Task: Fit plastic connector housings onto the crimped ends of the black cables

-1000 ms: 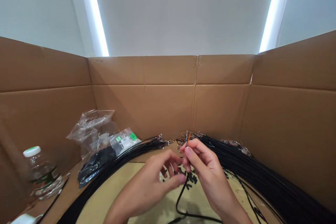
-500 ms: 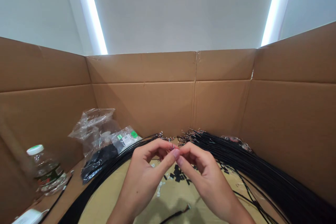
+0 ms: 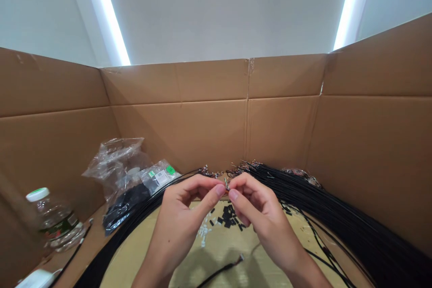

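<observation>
Thin coloured wires (image 3: 227, 184), green and orange among them, show in the small gap between my fingertips. My left hand (image 3: 191, 216) pinches them between thumb and forefinger from one side. From the other side, my right hand (image 3: 261, 213) pinches at the same wires with thumb and forefinger. Whatever lies inside the pinches is covered by the fingers. Below the hands, a black cable (image 3: 221, 273) with a small white connector rests on the yellowish round surface (image 3: 189, 256). Small black pieces (image 3: 230, 216) and small white pieces (image 3: 203, 231) lie scattered beneath the fingers.
Bundles of black cables with bare wire ends lie at right (image 3: 324, 207) and left (image 3: 128, 229). A plastic bottle (image 3: 57, 225), clear bags (image 3: 118, 162) and a white device (image 3: 37, 279) are on the left. Cardboard walls (image 3: 178, 130) surround the workspace.
My fingertips have drawn slightly apart, so the coloured wires show between them. The view has shifted a little, and more of the black and white pieces is visible.
</observation>
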Motion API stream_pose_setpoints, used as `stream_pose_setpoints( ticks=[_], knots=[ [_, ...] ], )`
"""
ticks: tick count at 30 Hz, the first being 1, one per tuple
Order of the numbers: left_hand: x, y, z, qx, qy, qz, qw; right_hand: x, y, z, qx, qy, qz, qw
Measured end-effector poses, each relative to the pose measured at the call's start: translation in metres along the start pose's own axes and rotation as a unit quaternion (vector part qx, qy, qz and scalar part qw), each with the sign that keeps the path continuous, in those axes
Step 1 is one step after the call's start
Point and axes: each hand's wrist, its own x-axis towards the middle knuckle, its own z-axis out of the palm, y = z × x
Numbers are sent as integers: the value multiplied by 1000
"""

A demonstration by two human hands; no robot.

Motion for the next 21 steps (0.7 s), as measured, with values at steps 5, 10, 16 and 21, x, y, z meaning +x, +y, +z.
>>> stream_pose_setpoints(
  ticks=[5,10,16,21],
  knots=[
    [0,1,1,14,-20,-7,1000,0,0,0,15,9,-15,1000],
    [0,0,2,6,-33,-14,999,0,-1,-1,27,6,-1,1000],
    [-3,-1,1,4,-31,-9,999,-1,1,0,29,28,3,999],
    [-3,1,1,2,-21,-3,1000,-1,2,0,42,17,7,999]
  ],
)
